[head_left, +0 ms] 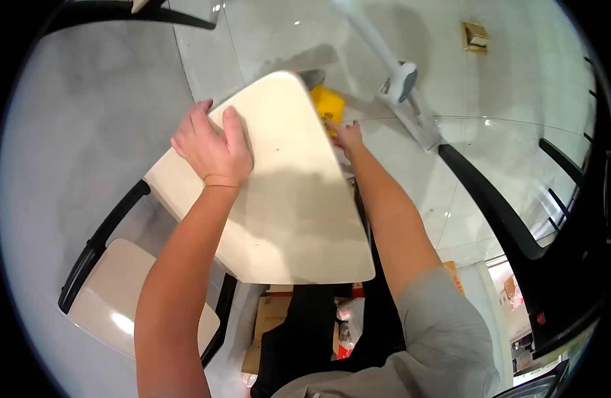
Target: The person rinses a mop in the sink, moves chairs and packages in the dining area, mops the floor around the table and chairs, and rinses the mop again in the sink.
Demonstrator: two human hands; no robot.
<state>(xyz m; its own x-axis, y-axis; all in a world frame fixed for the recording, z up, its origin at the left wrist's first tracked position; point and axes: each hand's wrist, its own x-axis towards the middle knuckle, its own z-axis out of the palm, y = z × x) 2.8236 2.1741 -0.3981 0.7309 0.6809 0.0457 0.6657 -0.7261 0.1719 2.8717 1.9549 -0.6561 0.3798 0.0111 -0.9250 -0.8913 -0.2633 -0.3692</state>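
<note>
A cream board (289,192) with rounded corners fills the middle of the view, tilted above my legs. My left hand (212,146) is closed over its upper left edge, fingers curling round the rim and thumb flat on the face. Beyond its right edge, my right hand (348,138) has its fingers closed against the lower end of a yellow object (329,105) with dark marks. The board partly covers this object, and its kind cannot be made out. The underside of the board is hidden.
A chair with a cream seat (120,278) and black frame (103,232) stands at lower left. A white leg with a grey joint (403,81) rests on the glossy tiled floor (279,33). Black furniture (491,199) stands at right; a cardboard box (269,318) lies below.
</note>
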